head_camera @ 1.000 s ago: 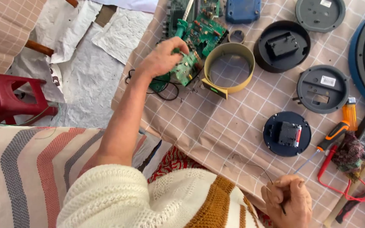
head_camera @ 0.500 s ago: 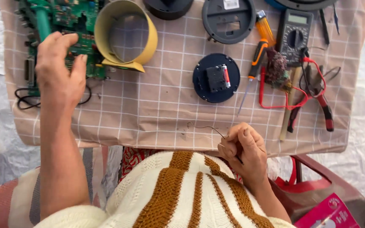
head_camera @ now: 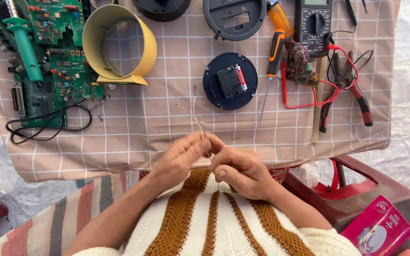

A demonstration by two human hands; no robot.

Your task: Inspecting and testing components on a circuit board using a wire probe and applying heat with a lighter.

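At the upper left of the frame a green circuit board (head_camera: 48, 52) lay on the checked cloth of the bench (head_camera: 167, 123), a green-handled tool (head_camera: 24, 47) resting across it and a black cable (head_camera: 48, 125) looping below. Right of it stood a yellow ring (head_camera: 119, 42). Low in the centre, the left hand (head_camera: 181, 159) and right hand (head_camera: 240, 170) met over the bench's near edge, each grip pinched on a thin wire (head_camera: 199, 118) that rose toward a round black clock back (head_camera: 230, 80). The step in hand seemed to be working the wire between the fingertips; it called for a steady pinch. Farther right lay an orange screwdriver (head_camera: 274, 52), a multimeter (head_camera: 313, 23) and red-handled pliers (head_camera: 357, 95).
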